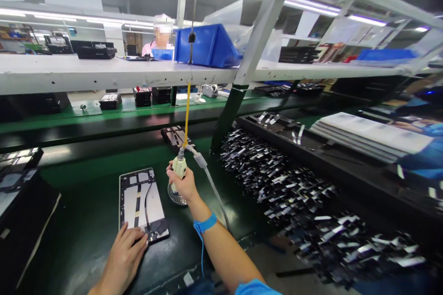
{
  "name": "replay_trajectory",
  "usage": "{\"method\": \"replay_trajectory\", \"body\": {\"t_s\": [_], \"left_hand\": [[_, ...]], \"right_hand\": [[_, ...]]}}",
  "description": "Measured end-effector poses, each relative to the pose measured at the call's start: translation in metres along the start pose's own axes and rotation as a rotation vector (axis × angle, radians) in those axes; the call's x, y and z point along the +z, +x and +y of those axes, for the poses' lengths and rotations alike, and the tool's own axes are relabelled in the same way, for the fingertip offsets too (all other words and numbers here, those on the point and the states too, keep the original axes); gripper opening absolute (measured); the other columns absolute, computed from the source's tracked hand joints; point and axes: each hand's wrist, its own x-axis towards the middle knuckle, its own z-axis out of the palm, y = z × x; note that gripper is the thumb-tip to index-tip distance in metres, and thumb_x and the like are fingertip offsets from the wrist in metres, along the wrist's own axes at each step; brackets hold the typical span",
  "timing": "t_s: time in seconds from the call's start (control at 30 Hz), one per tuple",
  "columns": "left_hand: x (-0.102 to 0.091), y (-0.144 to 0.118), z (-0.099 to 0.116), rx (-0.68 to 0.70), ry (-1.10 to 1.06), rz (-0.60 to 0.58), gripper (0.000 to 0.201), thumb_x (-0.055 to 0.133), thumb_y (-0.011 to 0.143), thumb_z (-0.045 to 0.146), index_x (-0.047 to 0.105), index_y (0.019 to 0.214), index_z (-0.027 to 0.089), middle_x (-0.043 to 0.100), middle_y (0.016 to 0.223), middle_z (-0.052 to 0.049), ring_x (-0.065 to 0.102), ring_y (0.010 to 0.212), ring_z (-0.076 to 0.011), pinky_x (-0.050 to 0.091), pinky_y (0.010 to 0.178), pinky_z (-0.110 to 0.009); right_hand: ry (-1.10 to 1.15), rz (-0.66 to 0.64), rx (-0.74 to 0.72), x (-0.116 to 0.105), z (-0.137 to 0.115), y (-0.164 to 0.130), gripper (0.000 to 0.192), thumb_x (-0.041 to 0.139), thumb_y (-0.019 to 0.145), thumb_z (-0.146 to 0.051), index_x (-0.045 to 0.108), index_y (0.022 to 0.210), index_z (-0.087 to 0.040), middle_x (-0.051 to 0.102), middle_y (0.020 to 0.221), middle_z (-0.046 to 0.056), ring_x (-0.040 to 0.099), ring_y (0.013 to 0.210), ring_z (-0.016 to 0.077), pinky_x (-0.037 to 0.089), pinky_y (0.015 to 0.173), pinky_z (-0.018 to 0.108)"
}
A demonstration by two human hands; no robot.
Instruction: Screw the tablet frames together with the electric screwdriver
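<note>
**Hands at an open tablet on a green assembly belt**

The left hand lies flat, fingers spread, on the near right corner of the open tablet, pinning it to the green belt; it presses rather than clasps. The right hand is clenched around the cream handle of an electric screwdriver, held upright, its tip pointing down over a small round dish that sits just right of the tablet. A yellow cord rises from the tool to an overhead hanger, and a grey cable trails off toward the near right. A blue wrist strap circles the right wrist.

The tablet lies to the left of the screwdriver and slightly nearer, with its long axis running near to far. The left hand is the one touching it; the right hand and tool stand just beside its right edge, apart from it.

To the right, a heap of small black and silver parts fills a dark tray. A white shelf carries a blue bin, and another person works beyond it.

No brand, label or writing can be read.
</note>
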Motion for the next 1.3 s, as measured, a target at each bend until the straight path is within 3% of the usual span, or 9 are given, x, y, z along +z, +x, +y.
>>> {"method": "replay_trajectory", "body": {"t_s": [0.13, 0.3, 0.5, 0.8, 1.3], "left_hand": [[-0.006, 0.001, 0.001, -0.071, -0.039, -0.059, 0.022, 0.060, 0.101, 0.020, 0.075, 0.112, 0.030, 0.077, 0.107, -0.004, 0.073, 0.108, -0.0231, 0.037, 0.121, -0.063], [0.002, 0.027, -0.020, -0.167, -0.059, -0.127, 0.019, 0.060, 0.102, 0.025, 0.077, 0.109, 0.027, 0.076, 0.114, -0.008, 0.068, 0.120, -0.0289, 0.029, 0.119, -0.070], [0.013, 0.045, -0.031, -0.225, -0.110, -0.102, 0.019, 0.060, 0.102, 0.029, 0.078, 0.108, 0.027, 0.076, 0.114, -0.008, 0.068, 0.119, -0.0280, 0.025, 0.121, -0.068], [0.006, 0.044, -0.033, -0.195, -0.154, -0.132, 0.019, 0.061, 0.101, 0.024, 0.077, 0.111, 0.026, 0.076, 0.116, -0.007, 0.067, 0.122, -0.0270, 0.028, 0.122, -0.062], [0.002, 0.047, -0.017, -0.212, -0.101, -0.107, 0.017, 0.061, 0.100, 0.019, 0.075, 0.110, 0.022, 0.076, 0.119, -0.008, 0.067, 0.124, -0.0282, 0.035, 0.121, -0.062]], "right_hand": [[0.000, 0.066, 0.046, -0.010, 0.009, -0.008, 0.031, 0.076, 0.079, -0.038, 0.068, 0.103, -0.019, 0.070, 0.082, 0.001, 0.058, 0.055, 0.0118, 0.053, 0.056, 0.028], [-0.022, 0.136, 0.013, -0.015, 0.015, -0.013, 0.030, 0.075, 0.080, -0.037, 0.068, 0.102, -0.019, 0.069, 0.079, -0.001, 0.060, 0.055, 0.0115, 0.054, 0.059, 0.028], [-0.019, 0.170, -0.055, -0.013, 0.015, -0.016, 0.026, 0.075, 0.082, -0.035, 0.067, 0.103, -0.020, 0.072, 0.084, 0.001, 0.061, 0.053, 0.0102, 0.054, 0.056, 0.027], [-0.110, 0.216, -0.083, -0.016, 0.015, -0.021, 0.025, 0.076, 0.083, -0.033, 0.068, 0.103, -0.022, 0.072, 0.083, 0.000, 0.062, 0.052, 0.0105, 0.056, 0.056, 0.028], [-0.119, 0.228, -0.081, -0.014, 0.015, -0.023, 0.026, 0.074, 0.084, -0.036, 0.066, 0.104, -0.022, 0.069, 0.082, -0.001, 0.062, 0.051, 0.0107, 0.054, 0.052, 0.027]]}}
